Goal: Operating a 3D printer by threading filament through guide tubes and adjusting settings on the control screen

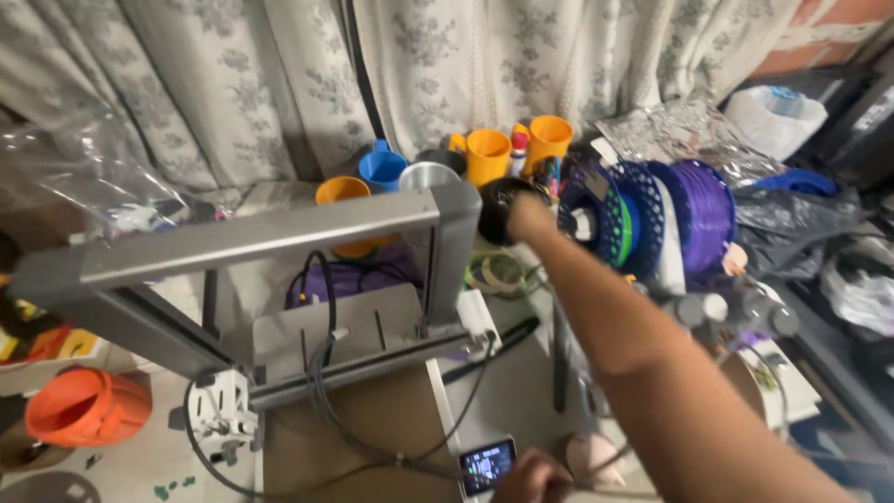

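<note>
A grey 3D printer frame [279, 233] stands in the middle, with a flat bed [354, 326] and black cables [321, 391] below its crossbar. My right hand [527, 219] reaches far forward and grips a black filament spool [498, 207] at the frame's top right corner; its fingers are hidden behind the spool. My left hand [533, 477] is at the bottom edge, fingers curled against the right side of the printer's small lit screen [487, 466]. A thin cable crosses just beside that hand.
Blue and purple filament spools [670, 219] stand right of the frame. Orange, blue and metal cups [484, 154] crowd the back by the curtain. An orange container [88, 405] lies at the left. Plastic bags [801, 219] pile up at the right.
</note>
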